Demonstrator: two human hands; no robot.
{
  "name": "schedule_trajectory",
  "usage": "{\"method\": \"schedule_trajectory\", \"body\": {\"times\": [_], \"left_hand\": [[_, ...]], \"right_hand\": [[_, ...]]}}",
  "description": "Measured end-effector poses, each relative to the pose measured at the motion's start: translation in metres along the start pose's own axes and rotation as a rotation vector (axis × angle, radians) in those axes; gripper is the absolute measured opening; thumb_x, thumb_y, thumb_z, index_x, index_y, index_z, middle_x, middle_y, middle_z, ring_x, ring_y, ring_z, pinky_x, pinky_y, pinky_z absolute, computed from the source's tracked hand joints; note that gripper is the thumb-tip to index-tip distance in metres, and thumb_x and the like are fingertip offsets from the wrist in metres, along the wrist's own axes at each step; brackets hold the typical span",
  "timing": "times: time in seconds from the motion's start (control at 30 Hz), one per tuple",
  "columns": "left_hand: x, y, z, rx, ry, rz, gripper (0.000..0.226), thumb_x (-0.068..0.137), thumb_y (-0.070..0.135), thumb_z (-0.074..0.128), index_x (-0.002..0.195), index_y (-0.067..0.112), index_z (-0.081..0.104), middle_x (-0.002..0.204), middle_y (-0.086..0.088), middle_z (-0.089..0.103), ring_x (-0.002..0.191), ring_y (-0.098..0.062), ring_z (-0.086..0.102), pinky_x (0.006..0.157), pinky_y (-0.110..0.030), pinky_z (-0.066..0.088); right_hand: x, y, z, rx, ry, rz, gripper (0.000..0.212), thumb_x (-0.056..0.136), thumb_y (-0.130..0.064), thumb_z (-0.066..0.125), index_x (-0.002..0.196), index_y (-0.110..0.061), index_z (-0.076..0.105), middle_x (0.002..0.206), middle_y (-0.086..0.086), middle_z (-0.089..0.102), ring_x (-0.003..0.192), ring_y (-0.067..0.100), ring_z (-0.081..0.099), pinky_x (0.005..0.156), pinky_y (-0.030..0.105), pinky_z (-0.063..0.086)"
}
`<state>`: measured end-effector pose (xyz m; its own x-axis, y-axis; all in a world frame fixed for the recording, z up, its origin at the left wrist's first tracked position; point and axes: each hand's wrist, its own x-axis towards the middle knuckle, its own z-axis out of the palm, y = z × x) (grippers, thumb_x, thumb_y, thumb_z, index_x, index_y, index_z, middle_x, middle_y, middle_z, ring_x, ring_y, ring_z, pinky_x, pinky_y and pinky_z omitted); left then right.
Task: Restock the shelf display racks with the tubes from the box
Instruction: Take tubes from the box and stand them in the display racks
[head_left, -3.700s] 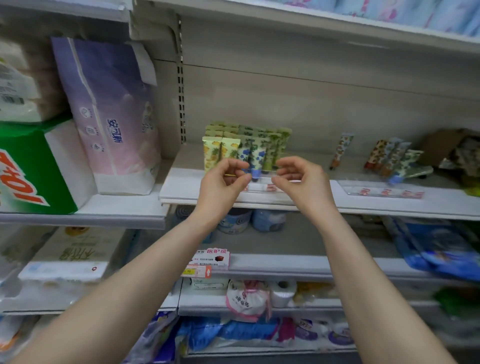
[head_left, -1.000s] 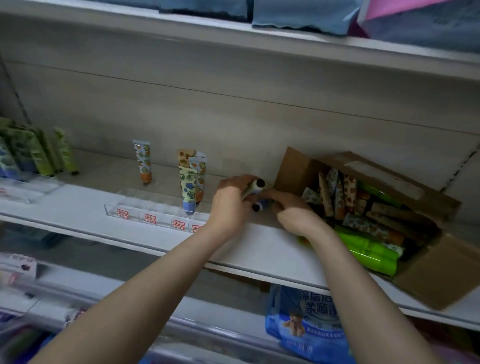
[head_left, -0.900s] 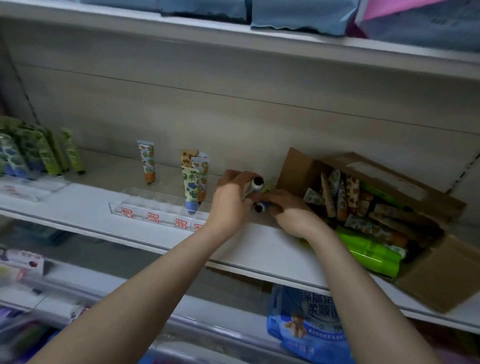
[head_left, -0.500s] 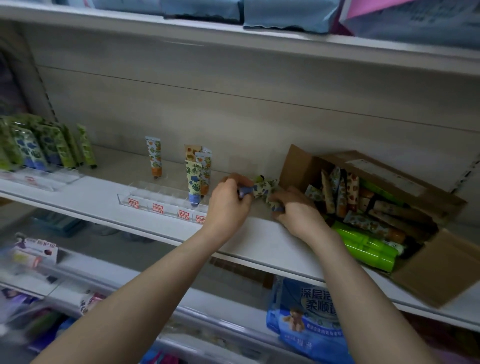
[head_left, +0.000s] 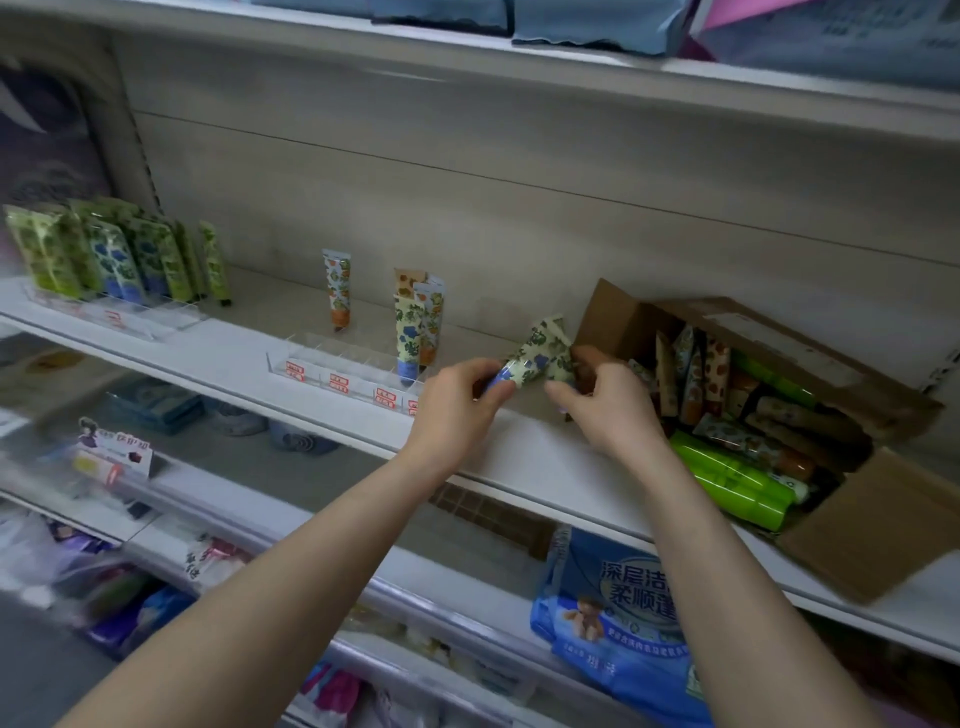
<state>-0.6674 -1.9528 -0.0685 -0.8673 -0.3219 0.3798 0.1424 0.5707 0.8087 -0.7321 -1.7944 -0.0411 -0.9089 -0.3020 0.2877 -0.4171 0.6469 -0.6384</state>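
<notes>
An open cardboard box lies on the white shelf at the right, holding several patterned tubes and green tubes. My left hand pinches a blue-capped, leaf-patterned tube by its cap end, just left of the box. My right hand grips a second patterned tube beside it, partly hidden by my fingers. A clear display rack to the left carries two or three upright tubes at its right end. One tube stands alone behind it.
A second clear rack at the far left is filled with several green and blue tubes. Folded blue packs sit on the shelf above. A blue packet lies on the lower shelf, with more goods further down.
Since a second ago my hands have turned the tubes so the patterned bodies point up and back, caps toward me. The view has shifted left, away from the box.
</notes>
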Motion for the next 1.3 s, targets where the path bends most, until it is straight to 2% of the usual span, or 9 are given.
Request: {"method": "schedule_trajectory", "body": {"times": [0.13, 0.33, 0.53, 0.8, 0.9, 1.0, 1.13, 1.2, 1.3], "left_hand": [[-0.012, 0.003, -0.010, -0.135, 0.017, -0.025, 0.017, 0.093, 0.023, 0.060, 0.107, 0.018, 0.069, 0.086, 0.005, 0.070, 0.078, -0.007, 0.065, 0.076, -0.029, 0.055], [-0.018, -0.001, -0.036, -0.307, 0.092, -0.095, 0.023, 0.093, 0.025, 0.062, 0.113, 0.013, 0.064, 0.100, 0.001, 0.071, 0.078, -0.014, 0.072, 0.083, -0.043, 0.056], [-0.016, -0.018, -0.086, -0.347, 0.141, -0.103, 0.023, 0.093, 0.022, 0.062, 0.114, 0.013, 0.063, 0.103, 0.001, 0.071, 0.089, -0.013, 0.069, 0.086, -0.042, 0.056], [-0.016, -0.062, -0.182, -0.339, 0.228, -0.127, 0.026, 0.092, 0.018, 0.063, 0.116, 0.010, 0.062, 0.105, -0.003, 0.070, 0.085, -0.017, 0.070, 0.085, -0.046, 0.056], [-0.018, -0.082, -0.221, -0.329, 0.242, -0.132, 0.020, 0.092, 0.017, 0.062, 0.112, 0.013, 0.063, 0.104, 0.001, 0.070, 0.082, -0.014, 0.070, 0.082, -0.041, 0.057], [-0.020, -0.100, -0.257, -0.315, 0.247, -0.144, 0.016, 0.093, 0.019, 0.063, 0.108, 0.019, 0.063, 0.101, 0.005, 0.071, 0.080, -0.015, 0.071, 0.071, -0.034, 0.055], [-0.020, -0.123, -0.298, -0.278, 0.279, -0.148, 0.027, 0.091, 0.023, 0.065, 0.115, 0.013, 0.060, 0.104, 0.000, 0.069, 0.079, -0.015, 0.072, 0.083, -0.049, 0.056], [-0.020, -0.134, -0.316, -0.267, 0.296, -0.153, 0.031, 0.090, 0.024, 0.066, 0.117, 0.011, 0.059, 0.103, 0.001, 0.067, 0.077, -0.007, 0.070, 0.083, -0.045, 0.057], [-0.018, -0.151, -0.338, -0.267, 0.321, -0.155, 0.032, 0.089, 0.021, 0.067, 0.118, 0.009, 0.058, 0.094, 0.008, 0.064, 0.076, 0.003, 0.063, 0.080, -0.025, 0.055]], "right_hand": [[-0.001, -0.011, 0.006, 0.129, 0.026, -0.043, 0.031, 0.090, -0.038, 0.064, 0.115, -0.019, 0.065, 0.099, 0.001, 0.072, 0.093, 0.020, 0.067, 0.082, 0.041, 0.055], [-0.002, -0.035, 0.023, 0.307, 0.004, -0.048, 0.031, 0.085, -0.041, 0.068, 0.106, -0.018, 0.067, 0.094, -0.002, 0.071, 0.088, 0.017, 0.068, 0.081, 0.046, 0.057], [-0.001, -0.080, 0.051, 0.466, -0.053, -0.096, 0.018, 0.087, -0.025, 0.071, 0.102, -0.017, 0.066, 0.093, 0.000, 0.071, 0.088, 0.018, 0.069, 0.081, 0.046, 0.058], [0.007, -0.163, 0.116, 0.547, -0.088, -0.175, 0.012, 0.084, -0.022, 0.073, 0.095, -0.023, 0.067, 0.088, -0.007, 0.070, 0.083, 0.013, 0.067, 0.078, 0.038, 0.056], [0.008, -0.196, 0.147, 0.586, -0.105, -0.191, 0.012, 0.082, -0.025, 0.074, 0.092, -0.025, 0.067, 0.089, -0.004, 0.072, 0.087, 0.019, 0.069, 0.083, 0.047, 0.056], [0.008, -0.223, 0.174, 0.605, -0.110, -0.205, 0.011, 0.083, -0.022, 0.073, 0.091, -0.026, 0.067, 0.085, -0.005, 0.071, 0.080, 0.013, 0.067, 0.078, 0.045, 0.058], [0.010, -0.257, 0.206, 0.619, -0.116, -0.230, 0.012, 0.085, -0.020, 0.072, 0.090, -0.028, 0.065, 0.082, -0.010, 0.069, 0.073, 0.007, 0.063, 0.072, 0.035, 0.054], [0.011, -0.271, 0.222, 0.613, -0.111, -0.238, 0.011, 0.084, -0.021, 0.073, 0.091, -0.026, 0.065, 0.083, -0.008, 0.070, 0.075, 0.009, 0.063, 0.076, 0.041, 0.056], [0.012, -0.287, 0.241, 0.608, -0.098, -0.240, 0.013, 0.085, -0.023, 0.072, 0.094, -0.028, 0.065, 0.087, -0.008, 0.070, 0.081, 0.012, 0.065, 0.082, 0.045, 0.056]]}}
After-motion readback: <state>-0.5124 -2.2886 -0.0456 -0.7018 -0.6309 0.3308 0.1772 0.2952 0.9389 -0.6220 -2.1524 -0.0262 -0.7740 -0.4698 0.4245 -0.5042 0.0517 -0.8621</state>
